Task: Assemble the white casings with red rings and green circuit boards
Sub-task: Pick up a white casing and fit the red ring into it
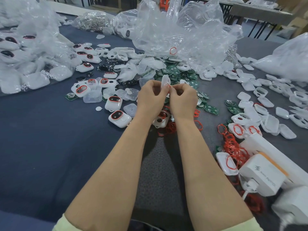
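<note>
We see both hands raised together above the table (41, 139), knuckles nearly touching. The left hand (150, 95) grips a white casing (165, 80) with curled fingers and holds it upright, on edge. The right hand (183, 100) pinches that casing's lower right edge, thumb and forefinger closed there. A sliver of red shows at the pinch, and we cannot tell whether it is a ring. The casing sits in the air between the 2 hands, over the near edge of a heap of green boards (176, 72).

Under the wrists lie loose red rings (171, 127) and 1 more casing part (160, 120). A longer tangle of rings (233, 145) runs down the right side, ending near a white charger (261, 172). Just beside the charger lies an open shell (226, 162) with 1 ring resting in it.

To the left of the left hand, fitted casings (116, 116) with red-rimmed dark windows lie scattered on the table, with clear pads (92, 97) among them. Further left, a clear bag (25, 64) holds many more of them. White shells (266, 100) spread across the right side. A crumpled plastic sheet (183, 30) rises behind the boards.
</note>
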A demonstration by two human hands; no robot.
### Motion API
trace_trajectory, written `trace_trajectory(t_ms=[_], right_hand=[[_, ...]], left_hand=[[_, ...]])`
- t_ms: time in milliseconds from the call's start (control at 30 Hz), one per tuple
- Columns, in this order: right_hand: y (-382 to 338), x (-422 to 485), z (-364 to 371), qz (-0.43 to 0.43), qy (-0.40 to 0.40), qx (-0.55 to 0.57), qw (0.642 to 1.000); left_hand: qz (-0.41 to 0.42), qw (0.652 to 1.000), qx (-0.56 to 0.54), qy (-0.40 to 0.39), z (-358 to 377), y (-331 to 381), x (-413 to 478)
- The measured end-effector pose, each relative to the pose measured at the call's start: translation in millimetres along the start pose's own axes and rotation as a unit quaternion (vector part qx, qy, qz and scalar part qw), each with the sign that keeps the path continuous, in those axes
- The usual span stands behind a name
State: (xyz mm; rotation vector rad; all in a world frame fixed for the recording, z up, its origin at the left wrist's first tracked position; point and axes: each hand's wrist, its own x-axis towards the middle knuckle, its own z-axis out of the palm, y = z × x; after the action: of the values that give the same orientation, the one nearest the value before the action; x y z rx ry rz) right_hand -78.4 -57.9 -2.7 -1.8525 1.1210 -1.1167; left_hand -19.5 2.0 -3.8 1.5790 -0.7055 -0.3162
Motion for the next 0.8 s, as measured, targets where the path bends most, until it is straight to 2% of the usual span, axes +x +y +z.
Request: trace_trajectory(t_ms=[533, 800], right_hand=[[-5.3, -7.2, 6.2, -0.017, 0.027, -0.022, 0.999], [-8.0, -9.9, 8.5, -0.024, 0.026, -0.003, 0.999]], left_hand=[[0.003, 0.999, 0.047, 0.027, 3.7, -3.7, 4.3], [-0.04, 0.999, -0.029, 0.023, 2.2, -5.3, 7.0]])
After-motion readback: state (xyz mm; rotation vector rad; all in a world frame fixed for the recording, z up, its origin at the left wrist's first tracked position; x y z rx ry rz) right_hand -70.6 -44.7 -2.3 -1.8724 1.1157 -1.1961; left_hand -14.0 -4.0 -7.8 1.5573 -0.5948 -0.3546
